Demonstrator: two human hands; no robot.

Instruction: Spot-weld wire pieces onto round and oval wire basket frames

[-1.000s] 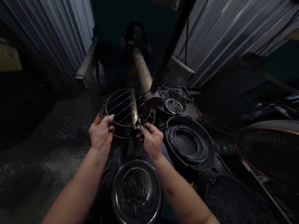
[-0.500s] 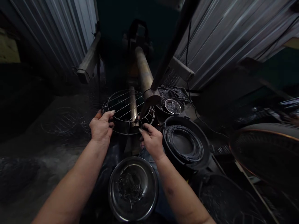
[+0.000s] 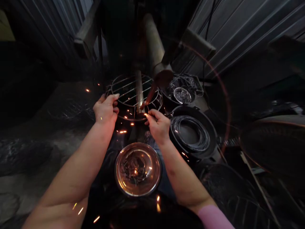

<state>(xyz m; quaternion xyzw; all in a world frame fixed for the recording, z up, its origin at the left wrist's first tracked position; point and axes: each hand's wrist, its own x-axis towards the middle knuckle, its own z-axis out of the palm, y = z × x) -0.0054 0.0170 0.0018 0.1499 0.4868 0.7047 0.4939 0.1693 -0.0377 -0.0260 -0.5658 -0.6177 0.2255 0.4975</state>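
Below a metal cylinder [image 3: 154, 41], amid sparks [image 3: 123, 131], left hand [image 3: 106, 107] grips an already-barred wire rack [image 3: 126, 93]; right hand [image 3: 158, 124] pinches a loop [image 3: 146, 109], joining seemingly unfinished.

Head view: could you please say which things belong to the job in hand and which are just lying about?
Likely in the job:
round wire rack, in left hand
upper metal cylinder
lower metal cylinder, by right hand
metal bowl of wire pieces

Apparently lying about:
wire coil in black tub
small round dish
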